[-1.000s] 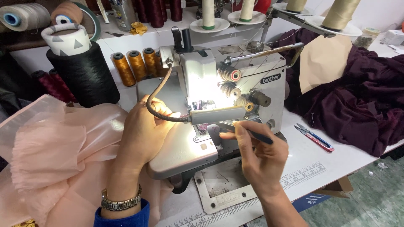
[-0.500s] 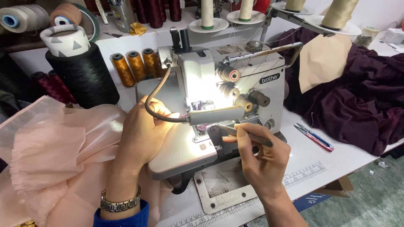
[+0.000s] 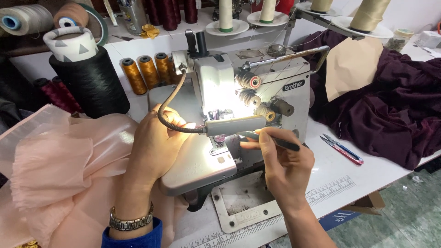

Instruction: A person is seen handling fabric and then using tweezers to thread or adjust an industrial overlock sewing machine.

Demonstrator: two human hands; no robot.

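Observation:
A white overlock sewing machine (image 3: 257,87) stands mid-table, lit by a small lamp on a bent gooseneck (image 3: 232,125). My right hand (image 3: 282,165) pinches a dark slim tool, tweezers by the look (image 3: 271,140), whose tip points left under the lamp toward the needle area. Resting on the machine's left bed is my left hand (image 3: 156,142), fingers curled at the needle area; whether it holds anything is hidden. A metal watch (image 3: 131,221) circles that wrist.
Pink sheer ruffled fabric (image 3: 50,170) lies at left. Dark maroon fabric (image 3: 395,105) is heaped at right, with thread snips (image 3: 342,149) beside it. A big black thread cone (image 3: 92,80), orange spools (image 3: 147,71) and cream cones (image 3: 225,16) stand behind. The table edge runs along the lower right.
My right hand with the tool has risen slightly and moved left, bringing the tip closer under the lamp. The left hand stays in place.

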